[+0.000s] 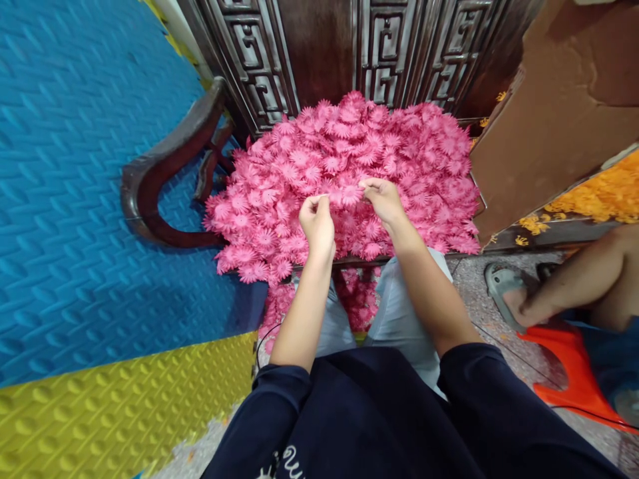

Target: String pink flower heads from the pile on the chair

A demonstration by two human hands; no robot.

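Before me a big heap of pink artificial flowers lies on a dark wooden seat. My left hand is held over the front of the heap, thumb and fingertips pinched together; a thin pale bit shows at the tips, too small to name. Slightly higher and to the right, my right hand is closed in a pinch at the edge of a pink artificial flower. That flower is between the two hands, a little above the heap. Whether a thread joins the hands I cannot tell.
A curved wooden armrest stands at the left, beside blue matting. Carved dark panels rise behind. On the right are a cardboard sheet, orange flowers, another person's leg and a red stool.
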